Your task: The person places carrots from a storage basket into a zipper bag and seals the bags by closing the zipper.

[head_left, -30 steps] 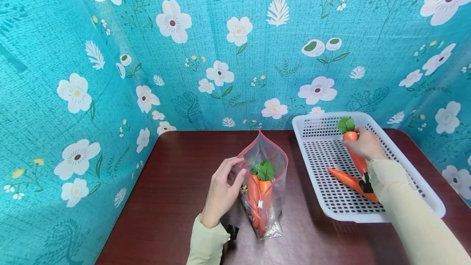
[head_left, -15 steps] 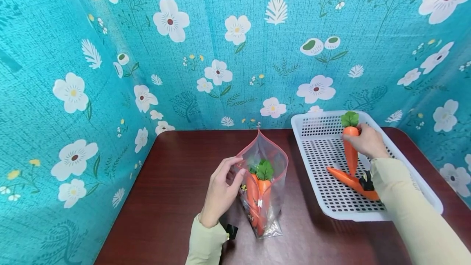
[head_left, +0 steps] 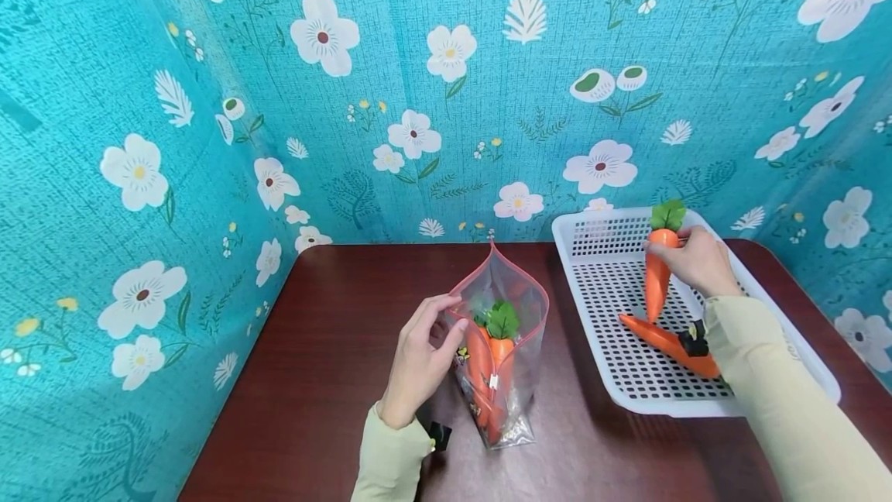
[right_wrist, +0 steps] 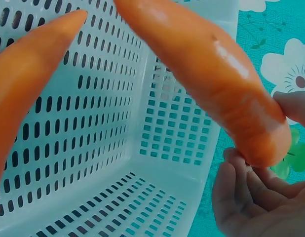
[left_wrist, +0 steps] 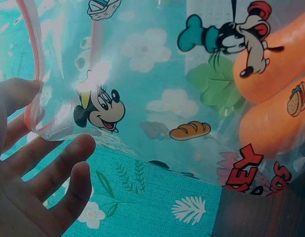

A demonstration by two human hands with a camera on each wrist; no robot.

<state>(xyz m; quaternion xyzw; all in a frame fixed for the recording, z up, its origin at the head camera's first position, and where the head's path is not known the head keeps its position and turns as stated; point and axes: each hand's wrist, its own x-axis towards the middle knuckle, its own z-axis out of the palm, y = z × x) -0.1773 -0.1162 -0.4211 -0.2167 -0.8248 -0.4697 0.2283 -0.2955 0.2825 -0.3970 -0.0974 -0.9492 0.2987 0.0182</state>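
Note:
My left hand pinches the pink-edged rim of a clear zip bag between thumb and fingers. The bag stands with its mouth spread, cartoon prints on its side. Inside it are orange carrots with green leaves, their number partly hidden. Over the white basket, my right hand grips another carrot near its leafy top. This carrot hangs tip down, seen slanting in the right wrist view. Below it in the basket lies one more carrot, partly covered by the right wrist and its black camera.
The dark red-brown table carries both bag and basket. Behind it hangs a blue flowered cloth, which also covers the left and right sides. The basket's raised perforated wall stands close to the right hand.
My right hand has lifted the carrot; it has swung more upright, and its tip has shifted up and left. The left hand stays on the bag's rim.

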